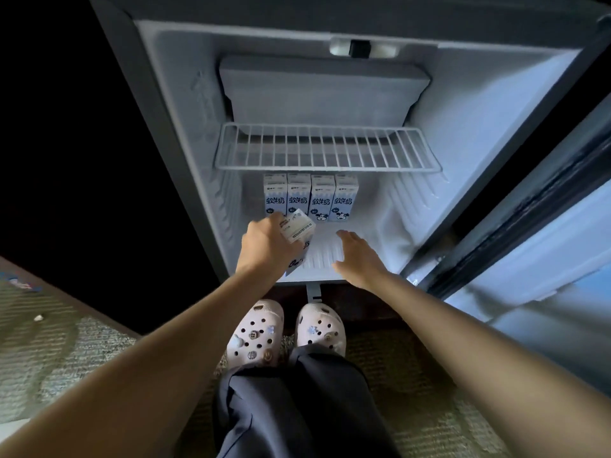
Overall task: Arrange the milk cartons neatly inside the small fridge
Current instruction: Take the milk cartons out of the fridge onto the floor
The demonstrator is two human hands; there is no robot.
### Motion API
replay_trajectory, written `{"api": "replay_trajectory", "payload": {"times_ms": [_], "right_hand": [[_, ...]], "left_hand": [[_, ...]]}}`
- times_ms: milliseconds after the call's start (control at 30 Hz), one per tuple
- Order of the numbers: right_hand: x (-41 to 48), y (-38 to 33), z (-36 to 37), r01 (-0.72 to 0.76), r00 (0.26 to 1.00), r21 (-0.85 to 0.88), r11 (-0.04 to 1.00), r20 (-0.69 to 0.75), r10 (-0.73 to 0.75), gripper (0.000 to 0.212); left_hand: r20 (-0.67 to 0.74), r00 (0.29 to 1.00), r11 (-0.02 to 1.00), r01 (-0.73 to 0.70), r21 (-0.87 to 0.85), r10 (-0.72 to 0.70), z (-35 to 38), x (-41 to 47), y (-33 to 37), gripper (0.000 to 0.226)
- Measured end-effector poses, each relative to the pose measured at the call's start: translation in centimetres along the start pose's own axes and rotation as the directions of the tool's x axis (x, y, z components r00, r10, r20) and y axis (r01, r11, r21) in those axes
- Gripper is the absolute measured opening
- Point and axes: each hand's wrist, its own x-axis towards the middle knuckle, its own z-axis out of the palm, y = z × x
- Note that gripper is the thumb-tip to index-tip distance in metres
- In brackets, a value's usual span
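I'm seeing a lived-in room, home or hotel I can't tell: a small fridge [479, 133] stands open, woven carpet [66, 352] spreads before it, soft charm-studded clogs [254, 332] just in front.

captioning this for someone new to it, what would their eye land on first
Four cartons stand in a tidy row at the back of the open fridge, under the wire shelf. In front of them the left hand holds a fifth carton, tilted, while the right hand is open beside it.
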Motion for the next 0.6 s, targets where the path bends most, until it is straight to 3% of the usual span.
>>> {"api": "replay_trajectory", "payload": {"times_ms": [133,333,467,600], "right_hand": [[4.5,0.7,0.1,-0.011,1.0,-0.084,0.996,-0.016,0.01,0.075],[9.7,1.7,-0.5,-0.053,0.986,-0.094,0.994,-0.161,0.037,0.092],[10.4,2.5,-0.6,-0.06,0.943,-0.147,0.987,-0.332,0.008,0.082],[9.6,3.3,0.2,-0.028,0.859,-0.302,0.953,-0.495,-0.132,0.066]], "left_hand": [[0.036,0.999,0.997,0.039,0.071,-0.042,1.7,2.9,-1.8,0.045],[0.06,0.998,0.996,0.018,0.086,-0.023,3.7,6.2,-2.9,0.03],[0.055,0.998,0.997,-0.012,0.081,0.008,4.4,7.3,-2.9,0.029],[0.044,0.999,0.997,-0.022,0.07,0.019,4.8,7.4,-2.9,0.033]]}}
